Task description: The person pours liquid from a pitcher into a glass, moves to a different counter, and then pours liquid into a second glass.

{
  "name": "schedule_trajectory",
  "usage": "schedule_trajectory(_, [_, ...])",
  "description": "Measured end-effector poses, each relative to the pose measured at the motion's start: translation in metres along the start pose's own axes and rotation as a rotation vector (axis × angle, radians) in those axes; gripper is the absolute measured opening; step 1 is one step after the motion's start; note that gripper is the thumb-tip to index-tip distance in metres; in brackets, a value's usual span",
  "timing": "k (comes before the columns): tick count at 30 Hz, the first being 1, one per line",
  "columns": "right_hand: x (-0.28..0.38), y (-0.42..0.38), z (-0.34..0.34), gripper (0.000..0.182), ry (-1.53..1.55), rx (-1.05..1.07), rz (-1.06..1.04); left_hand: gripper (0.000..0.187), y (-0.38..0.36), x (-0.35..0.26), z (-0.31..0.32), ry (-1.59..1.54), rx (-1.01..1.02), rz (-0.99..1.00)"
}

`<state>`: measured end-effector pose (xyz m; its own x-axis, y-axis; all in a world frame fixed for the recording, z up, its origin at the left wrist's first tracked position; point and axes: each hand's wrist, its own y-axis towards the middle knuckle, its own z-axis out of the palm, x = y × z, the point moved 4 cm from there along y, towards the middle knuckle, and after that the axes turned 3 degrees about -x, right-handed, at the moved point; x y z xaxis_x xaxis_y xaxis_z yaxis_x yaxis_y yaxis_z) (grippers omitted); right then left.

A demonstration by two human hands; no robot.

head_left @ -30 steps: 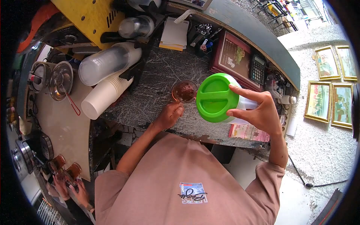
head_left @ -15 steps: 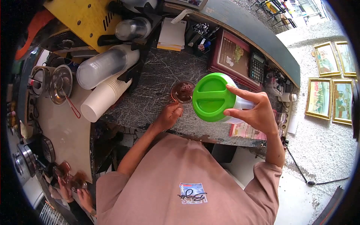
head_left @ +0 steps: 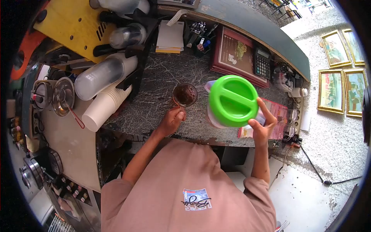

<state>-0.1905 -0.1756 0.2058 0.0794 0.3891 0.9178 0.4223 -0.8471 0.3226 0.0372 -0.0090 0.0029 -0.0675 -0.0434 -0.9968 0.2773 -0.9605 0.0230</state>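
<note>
My left hand (head_left: pixel 170 121) is closed on the handle of a glass cup (head_left: pixel 184 95) that stands on the scratched dark counter. Dark liquid with bubbles on top shows inside the cup. To its right, my right hand (head_left: pixel 264 123) grips the handle of a pitcher with a bright green lid (head_left: pixel 233 101). The pitcher is apart from the cup, its spout pointing up and left. The lid hides most of the pitcher's body, so its contents cannot be made out.
Stacked paper cups (head_left: pixel 105 107) and clear plastic cups (head_left: pixel 99 76) lie at the left. Dark red menus (head_left: pixel 235 54) and a calculator (head_left: pixel 262 63) are at the back, near a notepad (head_left: pixel 170 35). A metal bowl (head_left: pixel 63 91) sits on the side table.
The pitcher has moved right, away from the cup, and tilted back more level. The cup now shows bubbly liquid. Another person's hands with two cups have left the view at lower left.
</note>
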Motion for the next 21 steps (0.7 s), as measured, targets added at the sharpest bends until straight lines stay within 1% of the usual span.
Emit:
schedule_trajectory(1, [-0.005,-0.009,-0.009,0.066,0.000,-0.008,0.002,0.031,0.000,0.000,0.000,0.008,-0.012,0.005])
schedule_trajectory(3, [-0.017,-0.031,-0.037,0.060,0.236,-0.255,0.160,0.031,-0.001,0.000,0.001,0.011,-0.007,0.007])
schedule_trajectory(4, [-0.027,-0.041,-0.047,0.057,0.203,-0.407,0.161,0.030,-0.001,0.001,0.000,0.011,-0.009,-0.001])
schedule_trajectory(5, [-0.029,-0.046,-0.057,0.057,0.197,-0.419,0.160,0.030,0.000,0.001,0.000,0.013,-0.013,-0.007])
schedule_trajectory(7, [-0.030,-0.057,-0.075,0.055,0.365,-0.592,0.196,0.030,0.000,-0.001,0.002,-0.006,-0.023,-0.018])
schedule_trajectory(8, [-0.032,-0.059,-0.080,0.054,0.223,-0.733,0.170,0.030,-0.001,-0.003,0.003,-0.022,-0.047,-0.030])
schedule_trajectory(9, [-0.035,-0.058,-0.083,0.054,0.221,-0.743,0.168,0.030,-0.002,-0.009,0.007,-0.021,-0.037,-0.028])
schedule_trajectory(11, [-0.039,-0.064,-0.095,0.052,0.101,-0.901,0.110,0.030,-0.005,-0.026,0.009,0.107,-0.201,0.046])
schedule_trajectory(12, [-0.042,-0.068,-0.101,0.050,0.078,-0.953,0.140,0.030,-0.005,-0.033,0.011,0.110,-0.192,0.049])
schedule_trajectory(13, [-0.052,-0.068,-0.110,0.050,0.081,-0.962,0.139,0.029,-0.006,-0.036,0.011,0.133,-0.213,-0.005])
schedule_trajectory(14, [-0.064,-0.068,-0.123,0.049,0.030,-1.011,0.078,0.029,-0.007,-0.038,0.011,0.156,-0.237,-0.060])
schedule_trajectory(15, [-0.065,-0.062,-0.125,0.048,-0.021,-1.060,0.016,0.029,-0.008,-0.038,0.011,0.161,-0.232,-0.058])
schedule_trajectory(16, [-0.065,-0.056,-0.124,0.046,-0.009,-1.114,-0.033,0.029,-0.008,-0.036,0.011,0.174,-0.249,-0.054])
schedule_trajectory(17, [-0.066,-0.057,-0.126,0.046,-0.008,-1.121,-0.034,0.028,-0.009,-0.034,0.011,0.187,-0.266,-0.050])
schedule_trajectory(19, [-0.074,-0.055,-0.135,0.045,-0.067,-1.097,0.092,0.029,-0.012,-0.024,0.010,0.216,-0.271,-0.057])
schedule_trajectory(20, [-0.091,-0.053,-0.144,0.045,-0.076,-1.146,-0.036,0.030,-0.013,-0.019,0.008,0.243,-0.280,-0.067])
schedule_trajectory(21, [-0.100,-0.055,-0.152,0.045,-0.071,-1.147,-0.035,0.030,-0.013,-0.021,0.011,0.247,-0.282,-0.065])
